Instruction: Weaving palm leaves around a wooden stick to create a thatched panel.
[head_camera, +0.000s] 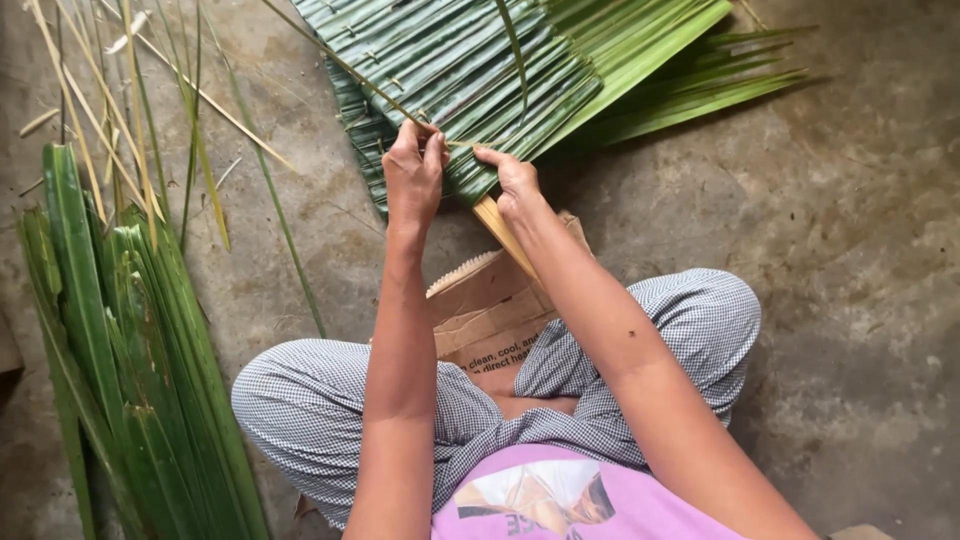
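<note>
Pinching a thin pale midrib strip with left hand, fingers closed on it, at near edge of woven palm-leaf mat lying on concrete floor. Pressing mat's edge with right hand, fingers curled shut on leaf. Resting beside left knee: bundle of loose green leaves. Lying under forearms: brown cardboard piece.

Both arms stretched fwd, left hand fingers pinched shut; right hand likewise, wrists close together
</note>
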